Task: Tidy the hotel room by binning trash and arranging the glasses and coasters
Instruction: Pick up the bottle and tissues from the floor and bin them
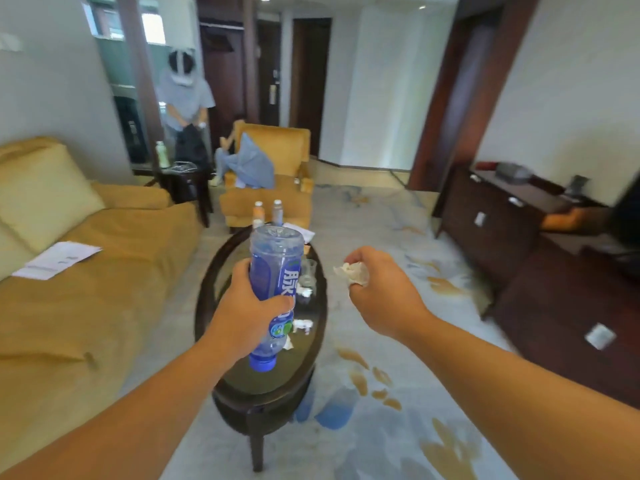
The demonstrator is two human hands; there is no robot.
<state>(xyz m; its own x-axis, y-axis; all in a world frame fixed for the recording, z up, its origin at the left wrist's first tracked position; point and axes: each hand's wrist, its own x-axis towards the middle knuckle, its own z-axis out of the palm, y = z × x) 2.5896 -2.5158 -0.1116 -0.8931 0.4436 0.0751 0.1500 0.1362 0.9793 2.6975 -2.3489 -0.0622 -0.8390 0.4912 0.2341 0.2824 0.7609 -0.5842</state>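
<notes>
The left grip is wrapped round the waist of a blue plastic water bottle, fingers and thumb closed on its label. The bottle is held upside down, its blue cap pointing at the glass top below and its base up. The right grip is curled shut on a crumpled white tissue, part of which sticks out past the fingers. Both are held in the air, the bottle over the oval glass-topped bench, the tissue off its right side above the carpet.

On the bench, just beyond the bottle, stands a clear drinking glass with a scrap of tissue near its foot and another wad closer in. Two capped bottles stand at the far end. I see no coasters, and no bin is in view.

With both hands full, the risks are small ones:
- The cap faces down, so if it sits loose, any dregs would drip onto the glass top. Whether it is tight, or the bottle is empty, I cannot tell.
- The tissue's loose end could tear free or slip out onto the carpet on the walk to a bin.
- A turn of the left arm could swing the bottle's base into the drinking glass nearby and tip it.
</notes>
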